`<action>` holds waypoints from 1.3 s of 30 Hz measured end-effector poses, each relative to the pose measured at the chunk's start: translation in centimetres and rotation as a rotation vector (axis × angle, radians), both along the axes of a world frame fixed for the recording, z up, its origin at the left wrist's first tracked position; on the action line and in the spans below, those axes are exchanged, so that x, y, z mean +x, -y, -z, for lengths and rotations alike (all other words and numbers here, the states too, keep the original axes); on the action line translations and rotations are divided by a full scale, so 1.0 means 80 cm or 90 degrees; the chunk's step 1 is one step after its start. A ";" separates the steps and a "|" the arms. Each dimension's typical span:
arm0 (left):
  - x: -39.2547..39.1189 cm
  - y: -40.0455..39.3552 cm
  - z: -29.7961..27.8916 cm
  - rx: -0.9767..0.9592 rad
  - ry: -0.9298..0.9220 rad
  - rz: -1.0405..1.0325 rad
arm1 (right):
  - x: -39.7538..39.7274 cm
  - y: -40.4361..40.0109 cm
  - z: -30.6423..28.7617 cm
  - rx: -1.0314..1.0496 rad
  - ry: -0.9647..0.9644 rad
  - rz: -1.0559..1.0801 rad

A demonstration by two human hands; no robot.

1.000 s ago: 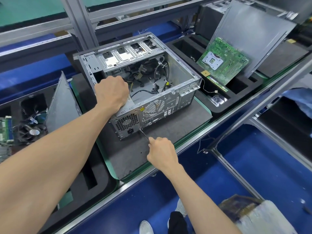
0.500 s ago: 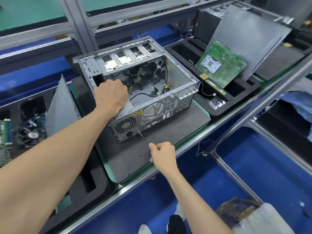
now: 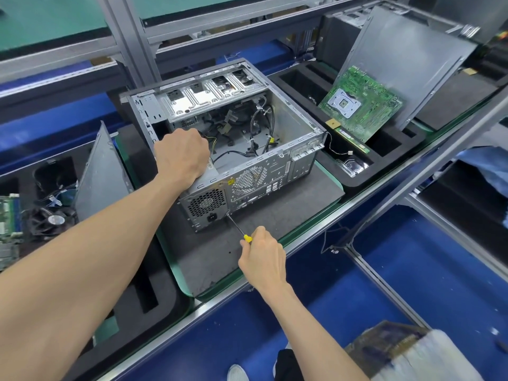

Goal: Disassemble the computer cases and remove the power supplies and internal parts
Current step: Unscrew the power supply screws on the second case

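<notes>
1. While your left hand (image 3: pixel 181 158) sits fisted on the near-left upper rim of the open grey sheet-metal computer case (image 3: pixel 275 174), its fingers are curled out of sight, so you cannot tell whether they grip the rim or only press on it.
2. Your right hand (image 3: pixel 262 259) has its fingers wrapped round the yellow-handled slim-shafted screwdriver (image 3: pixel 237 225), whose tip meets the case's rear panel just beside the perforated grey power supply (image 3: pixel 204 206).
3. The case lies on its side on the dark grey felt-like mat (image 3: pixel 220 259), near the counter's front edge, with the power supply at its near-left corner.
4. Expect the supply to be a dense, rigid steel box, probably heavy for its size; once its screws are out, take it by its flat sides from inside the case, not by its cables.
5. The black cable bundles (image 3: pixel 255 127) within look soft and liable to snag; free them before lifting.
6. The stamped rims appear thin and possibly sharp, and bare metal is likely to be slick, so keep the case braced.
7. The green motherboard (image 3: pixel 360 103) leaning in the black foam tray (image 3: pixel 384 158) towards the counter's right is likely fragile; hold it by its edges.
</notes>
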State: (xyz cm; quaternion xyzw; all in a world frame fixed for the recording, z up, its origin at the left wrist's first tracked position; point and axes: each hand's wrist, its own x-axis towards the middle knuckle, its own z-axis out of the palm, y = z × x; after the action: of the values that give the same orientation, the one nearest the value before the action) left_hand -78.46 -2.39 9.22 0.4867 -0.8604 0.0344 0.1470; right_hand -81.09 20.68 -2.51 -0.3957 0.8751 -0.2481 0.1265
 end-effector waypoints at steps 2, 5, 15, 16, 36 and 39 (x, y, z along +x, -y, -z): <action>0.000 -0.001 0.000 -0.002 0.000 0.000 | 0.004 0.001 0.002 0.006 0.015 0.005; 0.001 0.001 0.000 -0.006 0.000 0.011 | 0.001 0.003 0.004 -0.007 0.012 0.003; 0.001 0.001 0.000 -0.010 -0.003 0.012 | 0.001 0.002 0.006 0.007 -0.058 -0.023; 0.000 0.001 0.000 -0.011 -0.004 0.011 | 0.001 0.003 0.006 0.006 -0.052 -0.026; 0.000 0.002 0.002 -0.016 -0.003 0.001 | 0.000 0.002 0.008 0.020 -0.102 -0.049; 0.000 0.002 0.002 -0.016 -0.009 0.003 | -0.001 0.002 0.007 0.028 -0.094 -0.040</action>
State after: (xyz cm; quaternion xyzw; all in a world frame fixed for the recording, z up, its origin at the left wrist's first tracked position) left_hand -78.50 -2.56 9.04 0.4828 -0.8602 0.0413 0.1589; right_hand -81.16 20.55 -3.10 -0.4373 0.8745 -0.1948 0.0778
